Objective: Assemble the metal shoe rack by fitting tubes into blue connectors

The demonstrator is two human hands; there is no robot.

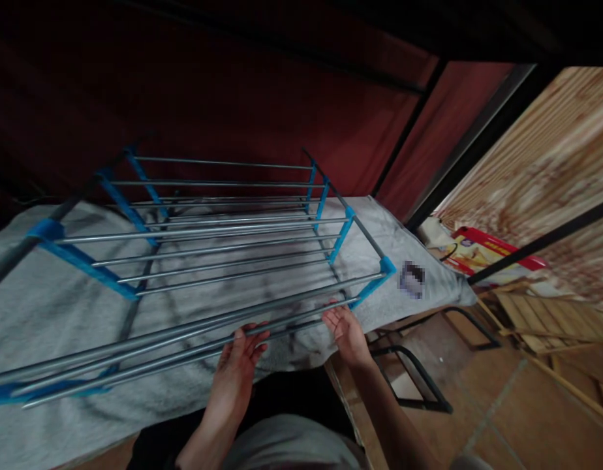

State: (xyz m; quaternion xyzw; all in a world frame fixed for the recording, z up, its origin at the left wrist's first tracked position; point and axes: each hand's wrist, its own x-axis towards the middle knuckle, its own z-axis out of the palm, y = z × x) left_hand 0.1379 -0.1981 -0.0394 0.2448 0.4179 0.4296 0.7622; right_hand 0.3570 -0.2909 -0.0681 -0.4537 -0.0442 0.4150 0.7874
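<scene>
rack tube seemingly lies against left hand.

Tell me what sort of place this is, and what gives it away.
Probably a room in a home, though a small workroom is possible. The tiled floor, the slatted wooden furniture at the right and the gray cloth spread under the tube rack suggest it.

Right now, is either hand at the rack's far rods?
No, the left hand and right hand are both at the near rods, closest to the wearer's body.
</scene>
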